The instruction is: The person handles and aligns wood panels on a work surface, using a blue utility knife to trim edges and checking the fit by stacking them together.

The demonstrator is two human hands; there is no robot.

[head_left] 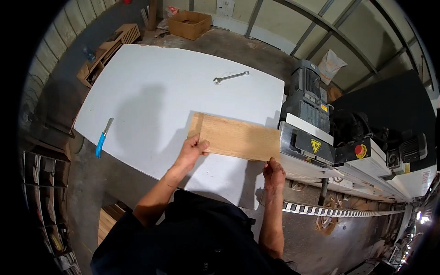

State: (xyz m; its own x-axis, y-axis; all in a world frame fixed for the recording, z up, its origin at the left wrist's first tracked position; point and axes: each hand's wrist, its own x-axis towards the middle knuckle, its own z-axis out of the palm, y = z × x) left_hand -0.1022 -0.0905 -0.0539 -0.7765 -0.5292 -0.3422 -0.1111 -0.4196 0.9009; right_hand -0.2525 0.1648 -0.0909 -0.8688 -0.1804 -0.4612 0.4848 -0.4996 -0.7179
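A flat rectangular wooden board (238, 136) with light brown grain is held between my two hands over the white tabletop (151, 78). My left hand (192, 150) grips its near left corner, thumb on top and fingers around the edge. At the near right corner, my right hand (274, 173) pinches the edge. The board's right end lies beside the machine's dark metal housing (305, 145); whether they touch I cannot tell.
A wrench (231, 77) lies farther back on the tabletop, and a blue-handled knife (104, 138) rests by its left edge. To the right stand a grey motor (306, 87), a red emergency-stop button (360, 151) and a long guide rail (339, 211). A cardboard box (189, 26) sits behind.
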